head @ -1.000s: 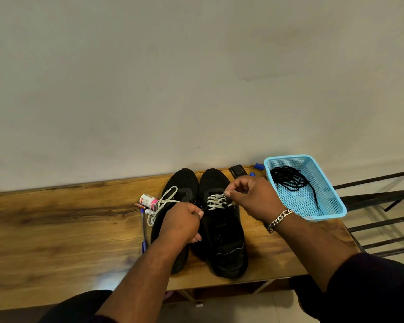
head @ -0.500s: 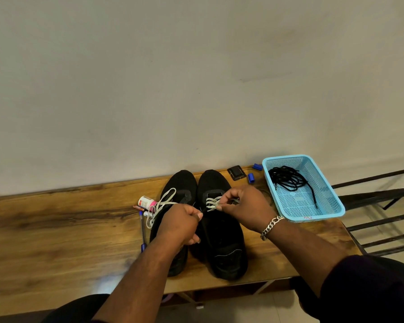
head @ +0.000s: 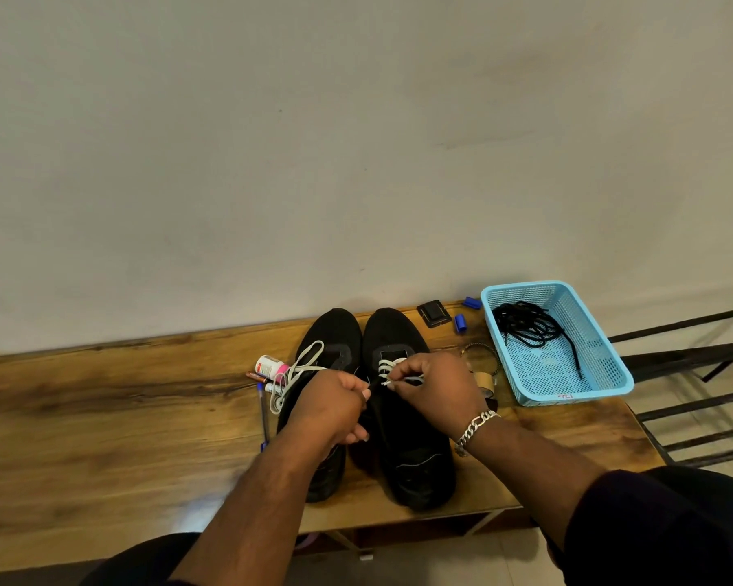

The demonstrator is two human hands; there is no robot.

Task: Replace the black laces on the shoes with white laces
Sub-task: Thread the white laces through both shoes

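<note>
Two black shoes stand side by side on the wooden table (head: 102,416), toes toward the wall. The right shoe (head: 411,454) has a white lace (head: 388,367) threaded through its upper eyelets. My right hand (head: 434,389), with a silver bracelet, pinches the end of that lace over the shoe's tongue. My left hand (head: 331,406) grips the inner edge of the right shoe, fingers curled, and covers the left shoe (head: 335,336). A loose white lace (head: 299,367) loops off the left shoe's left side. Removed black laces (head: 530,325) lie in the blue basket (head: 610,374).
A small white-and-pink bottle (head: 269,366) and pens (head: 264,410) lie left of the shoes. A black square piece (head: 432,313), two blue caps (head: 460,323), and a tape roll (head: 485,380) sit between the shoes and the basket. A metal rack (head: 695,361) stands to the right.
My right hand has moved left and nearer along the right shoe, drawing the white lace end toward my left hand. My left hand stayed on the shoes.
</note>
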